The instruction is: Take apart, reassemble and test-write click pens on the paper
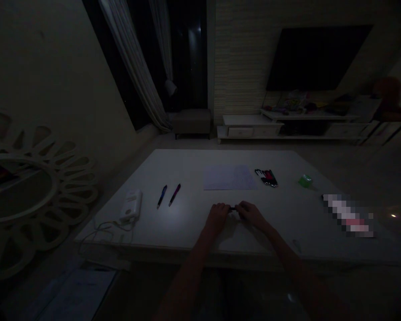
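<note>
Above the near middle of the white table (180, 165), my left hand (218, 217) and my right hand (251, 214) are closed on the two ends of a slim black pen (233, 208). Only a short stretch of it shows between my fingers. A sheet of paper (230, 177) lies flat just beyond my hands. Left of my left hand rest a blue pen (162, 196) and a purple pen (174, 195), side by side and apart. Past my right hand is a black, white and red item (266, 177), hard to make out in the dim light.
A white charger-like box (131, 205) with cables stands at the table's left. To the right are a small green object (305, 180) and a blurred-out item (347, 216). A round mirror (20, 191) leans at far left; a low TV cabinet (247, 125) stands behind.
</note>
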{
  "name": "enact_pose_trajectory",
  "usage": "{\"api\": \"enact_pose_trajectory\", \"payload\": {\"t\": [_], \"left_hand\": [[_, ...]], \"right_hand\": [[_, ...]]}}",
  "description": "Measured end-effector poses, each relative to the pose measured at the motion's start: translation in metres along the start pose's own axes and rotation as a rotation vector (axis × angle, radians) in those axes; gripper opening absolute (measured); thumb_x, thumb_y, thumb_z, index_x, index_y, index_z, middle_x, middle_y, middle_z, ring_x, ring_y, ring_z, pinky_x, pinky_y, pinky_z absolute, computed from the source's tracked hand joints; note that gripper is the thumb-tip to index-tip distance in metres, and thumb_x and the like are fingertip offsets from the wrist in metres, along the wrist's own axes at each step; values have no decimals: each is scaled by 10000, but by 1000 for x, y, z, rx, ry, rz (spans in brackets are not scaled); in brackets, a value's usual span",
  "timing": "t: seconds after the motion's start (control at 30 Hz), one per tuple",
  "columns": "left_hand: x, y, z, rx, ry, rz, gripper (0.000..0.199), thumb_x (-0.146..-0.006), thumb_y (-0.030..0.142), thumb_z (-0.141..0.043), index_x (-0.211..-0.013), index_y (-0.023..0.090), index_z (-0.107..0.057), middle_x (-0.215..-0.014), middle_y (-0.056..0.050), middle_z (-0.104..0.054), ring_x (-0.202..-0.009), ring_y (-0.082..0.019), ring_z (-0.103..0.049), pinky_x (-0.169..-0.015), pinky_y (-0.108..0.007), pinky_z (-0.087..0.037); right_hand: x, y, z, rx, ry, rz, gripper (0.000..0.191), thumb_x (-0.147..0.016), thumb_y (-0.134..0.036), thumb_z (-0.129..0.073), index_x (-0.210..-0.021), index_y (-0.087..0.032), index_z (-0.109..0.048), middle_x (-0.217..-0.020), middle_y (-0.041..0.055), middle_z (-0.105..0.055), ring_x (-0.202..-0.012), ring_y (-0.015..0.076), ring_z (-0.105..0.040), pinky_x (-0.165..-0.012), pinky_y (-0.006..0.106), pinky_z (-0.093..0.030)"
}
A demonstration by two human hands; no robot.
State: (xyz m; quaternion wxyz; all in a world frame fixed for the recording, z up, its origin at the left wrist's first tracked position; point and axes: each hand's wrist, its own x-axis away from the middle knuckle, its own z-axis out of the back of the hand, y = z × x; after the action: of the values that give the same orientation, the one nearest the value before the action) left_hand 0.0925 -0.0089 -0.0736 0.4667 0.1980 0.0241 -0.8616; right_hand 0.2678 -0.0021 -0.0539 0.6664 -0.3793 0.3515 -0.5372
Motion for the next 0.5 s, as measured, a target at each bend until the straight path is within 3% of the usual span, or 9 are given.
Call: {"api": "enact_pose_trajectory", "payload": {"t": [0.1,0.23,0.37,0.5], "left_hand": [[0,0,-1,2,8,5,103,-920,226,-446,-972,189,-527,-906,-34,-591,-862,-171,-549,-784,-325,-397],[0,0,-2,14,23,18,106,-915,222,-453,-971,185,-536,-897,-39,-591,-865,-169,-553,-776,-319,-403],[0,0,0,12,18,10,118,-919,235,-448,-971,180,-538,-897,-45,-592,-858,-170,-556,-772,-321,-407],[0,1,1,13,19,18,113,-922,229,-441,-968,183,-533,-897,-42,-590,-869,-171,-552,-776,-322,-407]], "right_hand": [[-2,1,-1,40,-4,-16,520,-809,-626,-372,-597,-184,-546,-512,3,-534,-528,154,-513,-528,258,-387],[-3,2,-1,-12,-57,8,463,-751,-627,-479,-665,-181,-569,-559,-3,-570,-543,149,-513,-522,251,-389],[-2,0,-1,-15,-52,-56,548,-800,-645,-368,-532,-185,-498,-455,-16,-473,-467,127,-454,-493,250,-353],[-5,-5,3,-33,-85,-14,473,-761,-625,-462,-615,-182,-541,-514,-15,-529,-497,129,-479,-511,246,-362]]}}
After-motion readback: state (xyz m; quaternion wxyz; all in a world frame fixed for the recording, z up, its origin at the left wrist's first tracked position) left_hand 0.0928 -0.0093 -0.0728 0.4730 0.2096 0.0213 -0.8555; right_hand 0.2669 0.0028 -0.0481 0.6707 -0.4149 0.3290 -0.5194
